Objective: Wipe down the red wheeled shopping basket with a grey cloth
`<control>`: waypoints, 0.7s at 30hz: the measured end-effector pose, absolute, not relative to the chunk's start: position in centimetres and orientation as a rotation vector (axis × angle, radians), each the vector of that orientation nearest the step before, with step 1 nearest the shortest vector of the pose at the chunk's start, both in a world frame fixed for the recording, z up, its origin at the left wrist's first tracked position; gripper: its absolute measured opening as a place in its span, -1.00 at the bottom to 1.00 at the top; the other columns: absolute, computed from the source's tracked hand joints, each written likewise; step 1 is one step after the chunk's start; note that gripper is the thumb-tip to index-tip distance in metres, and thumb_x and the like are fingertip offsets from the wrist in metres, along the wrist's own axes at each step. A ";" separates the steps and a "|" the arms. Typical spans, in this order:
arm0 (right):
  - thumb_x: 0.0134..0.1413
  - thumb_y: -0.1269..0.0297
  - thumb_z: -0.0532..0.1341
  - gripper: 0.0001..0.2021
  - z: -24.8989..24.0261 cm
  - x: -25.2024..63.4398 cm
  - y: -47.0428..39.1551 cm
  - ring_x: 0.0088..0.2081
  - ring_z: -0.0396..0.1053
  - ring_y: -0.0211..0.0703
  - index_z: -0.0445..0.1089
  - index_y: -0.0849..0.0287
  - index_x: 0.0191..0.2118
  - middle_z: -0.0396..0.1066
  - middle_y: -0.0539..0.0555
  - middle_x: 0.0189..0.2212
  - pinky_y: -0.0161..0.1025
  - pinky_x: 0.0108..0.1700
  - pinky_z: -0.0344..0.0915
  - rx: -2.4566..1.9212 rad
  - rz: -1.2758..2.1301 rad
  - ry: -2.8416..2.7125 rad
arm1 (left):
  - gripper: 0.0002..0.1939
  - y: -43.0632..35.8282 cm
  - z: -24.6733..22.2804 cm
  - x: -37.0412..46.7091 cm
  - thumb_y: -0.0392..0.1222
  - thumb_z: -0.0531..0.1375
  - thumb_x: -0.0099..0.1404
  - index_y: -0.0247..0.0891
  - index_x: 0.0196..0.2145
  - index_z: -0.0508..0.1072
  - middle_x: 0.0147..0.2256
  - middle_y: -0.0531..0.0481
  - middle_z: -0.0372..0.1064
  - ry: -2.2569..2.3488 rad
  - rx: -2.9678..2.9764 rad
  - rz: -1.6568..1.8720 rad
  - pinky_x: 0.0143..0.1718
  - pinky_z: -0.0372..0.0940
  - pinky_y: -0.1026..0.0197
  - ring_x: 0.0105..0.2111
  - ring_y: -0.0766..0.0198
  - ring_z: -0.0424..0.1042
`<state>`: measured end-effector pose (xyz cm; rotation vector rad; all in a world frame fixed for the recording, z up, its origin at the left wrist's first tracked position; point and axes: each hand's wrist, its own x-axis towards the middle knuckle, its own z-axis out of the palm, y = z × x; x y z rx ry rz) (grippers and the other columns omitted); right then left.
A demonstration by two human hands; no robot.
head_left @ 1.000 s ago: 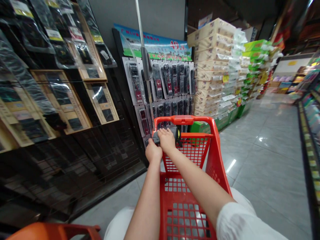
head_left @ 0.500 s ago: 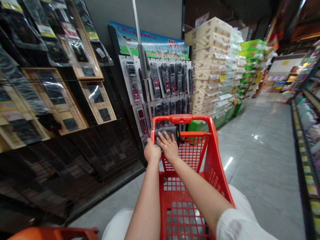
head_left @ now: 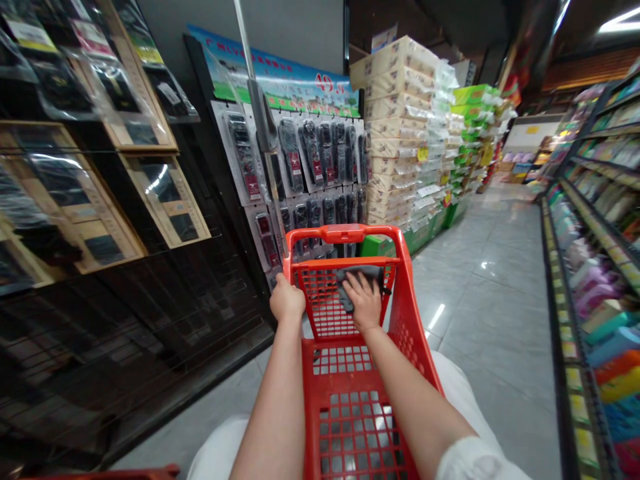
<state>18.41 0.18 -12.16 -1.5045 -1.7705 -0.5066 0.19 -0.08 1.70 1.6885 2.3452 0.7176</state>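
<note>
A red plastic shopping basket (head_left: pixel 333 381) with grid walls stands in front of me, and a red carrying handle (head_left: pixel 343 232) is at its far end. My left hand (head_left: pixel 289 298) is closed round the basket's left rim close to the far corner; its fingertips are partly hidden. My right hand (head_left: pixel 364 298) lies with fingers spread on a dark grey cloth (head_left: pixel 346 301), pressing it flat against the inside of the far grid wall. From the far left corner a metal pole (head_left: pixel 243 40) with a dark grey plastic piece rises upward.
To the left is a dark rack (head_left: pixel 210 193) with packaged goods. Behind the basket hangs a display of packaged belts (head_left: pixel 290 157). Stacked cream boxes (head_left: pixel 395 133) stand beyond it. Shelves (head_left: pixel 600 267) line the right, across a grey tiled floor (head_left: pixel 490 320). Another red edge shows at bottom left.
My right hand has slid the cloth rightward along the far wall, away from the left corner and my left hand. The left hand keeps its hold. The view has turned slightly right.
</note>
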 end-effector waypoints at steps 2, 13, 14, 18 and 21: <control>0.03 0.56 0.08 -0.38 -13.1 18.7 -0.5 0.39 -0.14 0.12 0.27 -0.03 0.22 0.11 0.04 0.33 0.33 0.30 -0.10 -1.655 -0.420 -1.468 | -0.73 -0.1 1.6 0.3 -0.30 0.03 0.32 -0.27 -0.02 0.28 -0.16 -0.28 0.52 2.338 1.692 0.720 -0.22 0.38 0.06 -0.15 -0.05 0.54; 0.03 0.52 0.13 -0.37 -13.2 11.1 1.9 0.41 -0.31 0.20 0.25 -0.06 0.24 0.00 0.06 0.37 0.30 0.30 -0.09 -1.498 -0.362 -1.655 | -0.73 0.4 1.2 0.1 -0.30 0.03 0.32 -0.28 -0.02 0.28 -0.17 -0.29 0.52 2.374 1.675 0.744 -0.19 0.39 0.03 -0.16 -0.06 0.54; 0.07 0.52 0.12 -0.41 -13.2 11.5 1.9 0.41 -0.27 0.15 0.28 -0.09 0.21 0.05 0.01 0.36 0.28 0.31 -0.11 -1.454 -0.377 -1.780 | -0.73 0.4 1.3 0.0 -0.30 0.03 0.31 -0.28 -0.03 0.28 -0.16 -0.29 0.52 2.378 1.668 0.744 -0.17 0.38 0.02 -0.15 -0.06 0.54; 0.14 0.52 0.10 -0.53 -13.8 15.1 1.0 0.39 -0.17 0.03 0.38 -0.07 0.10 0.17 -0.01 0.30 0.27 0.33 -0.15 -1.485 -0.408 -1.859 | -0.74 0.3 1.6 0.0 -0.29 0.04 0.32 -0.28 -0.04 0.29 -0.15 -0.29 0.52 2.380 1.651 0.724 -0.15 0.38 0.01 -0.13 -0.06 0.54; 0.07 0.54 0.10 -0.47 -14.2 17.8 0.1 0.41 -0.25 0.11 0.34 0.03 0.16 0.08 0.10 0.34 0.30 0.31 -0.10 -1.675 -0.360 -1.535 | -0.74 0.2 1.8 0.2 -0.29 0.04 0.32 -0.28 -0.03 0.29 -0.15 -0.30 0.52 2.372 1.670 0.723 -0.17 0.38 0.01 -0.13 -0.08 0.53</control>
